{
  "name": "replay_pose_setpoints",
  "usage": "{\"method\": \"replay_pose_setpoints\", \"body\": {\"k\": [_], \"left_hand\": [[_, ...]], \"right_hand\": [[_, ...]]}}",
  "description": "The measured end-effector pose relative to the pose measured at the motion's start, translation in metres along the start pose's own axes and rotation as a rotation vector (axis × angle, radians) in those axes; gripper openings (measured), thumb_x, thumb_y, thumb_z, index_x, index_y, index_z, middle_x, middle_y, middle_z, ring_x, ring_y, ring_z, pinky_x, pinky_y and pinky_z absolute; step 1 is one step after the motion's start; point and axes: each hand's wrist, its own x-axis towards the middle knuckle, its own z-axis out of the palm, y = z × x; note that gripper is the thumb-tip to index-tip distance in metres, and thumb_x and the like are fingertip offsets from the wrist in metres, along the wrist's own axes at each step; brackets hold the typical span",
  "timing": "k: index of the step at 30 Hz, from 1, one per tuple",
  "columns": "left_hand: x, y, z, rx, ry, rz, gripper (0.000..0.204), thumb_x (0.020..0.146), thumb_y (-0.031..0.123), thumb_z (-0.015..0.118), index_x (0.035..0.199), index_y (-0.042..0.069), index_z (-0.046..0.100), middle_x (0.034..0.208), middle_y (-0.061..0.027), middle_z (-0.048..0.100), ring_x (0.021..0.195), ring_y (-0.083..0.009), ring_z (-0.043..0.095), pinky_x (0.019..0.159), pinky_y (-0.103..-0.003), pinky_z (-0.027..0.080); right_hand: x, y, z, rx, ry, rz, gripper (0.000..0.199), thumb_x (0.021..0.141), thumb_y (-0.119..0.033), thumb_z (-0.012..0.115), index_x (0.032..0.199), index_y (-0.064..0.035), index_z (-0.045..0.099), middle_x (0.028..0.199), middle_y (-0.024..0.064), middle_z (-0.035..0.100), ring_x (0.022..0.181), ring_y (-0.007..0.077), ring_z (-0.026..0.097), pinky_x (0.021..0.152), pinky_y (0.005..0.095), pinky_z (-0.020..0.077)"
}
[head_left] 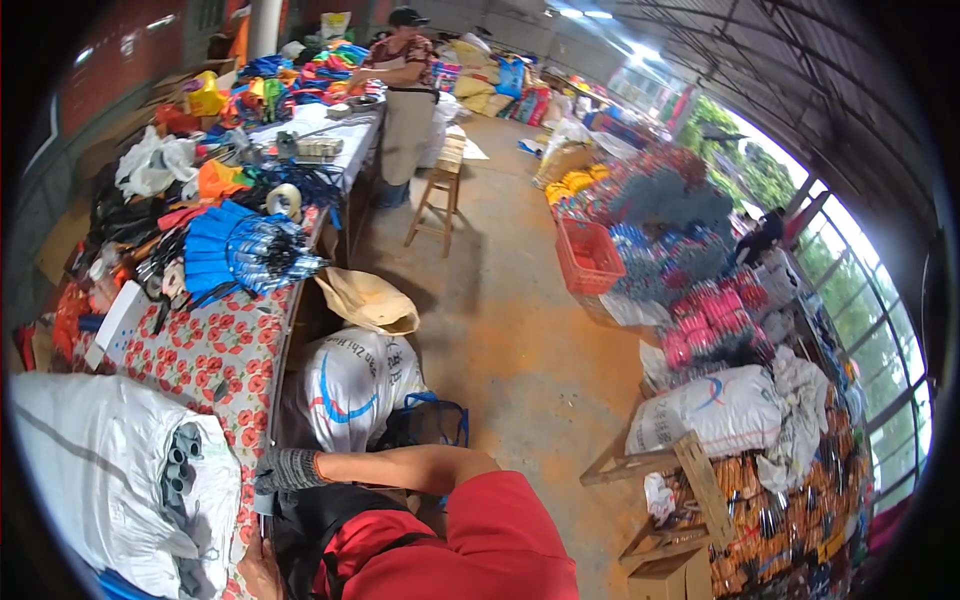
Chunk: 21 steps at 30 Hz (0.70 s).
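My right hand [288,469], in a dark grey knitted glove, is at the near edge of the table. Its fingers look curled down, and whatever is in them is hidden. At the bottom edge, a strip of bare skin from my left arm [261,574] shows beside the table; the fingers of that hand cannot be made out. Left of my gloved hand lies a large white woven sack [95,465], its mouth open towards me. Several grey plastic tubes [180,465] stick out of it. Under them is a tablecloth [215,350] with red flowers.
Blue folded umbrellas [225,250] and a tape roll [284,201] lie farther up the table. A stuffed white sack [345,385] stands beside it. Across the aisle are a red basket [588,258], heaped bundles and a wooden frame [700,490]. A person [405,100] stands beyond, near a stool [440,195].
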Motion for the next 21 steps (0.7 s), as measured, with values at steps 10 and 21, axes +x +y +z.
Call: {"method": "replay_pose_setpoints", "body": {"k": [10, 21], "left_hand": [[-0.023, -0.068, 0.016, 0.138, 0.194, 0.028, 0.033, 0.098, 0.019, 0.058, 0.126, 0.001, 0.063, 0.075, -0.0132, 0.070, 0.064, -0.0294, 0.066, 0.062, -0.044, 0.052], [-0.053, -0.042, 0.017, -0.018, 0.245, 0.064, 0.030, 0.095, 0.018, 0.063, 0.123, 0.006, 0.066, 0.079, -0.0189, 0.068, 0.069, -0.0259, 0.069, 0.064, -0.039, 0.052]], "right_hand": [[-0.007, -0.105, 0.012, -0.034, -0.162, 0.130, 0.030, 0.083, -0.018, 0.075, 0.105, 0.0003, 0.064, 0.075, 0.0108, 0.065, 0.070, 0.0264, 0.067, 0.066, 0.0416, 0.0539], [0.000, -0.123, 0.021, 0.044, -0.475, 0.407, 0.036, 0.090, -0.019, 0.071, 0.122, -0.0042, 0.062, 0.091, 0.0104, 0.068, 0.060, 0.0165, 0.067, 0.052, 0.0310, 0.0523]]}}
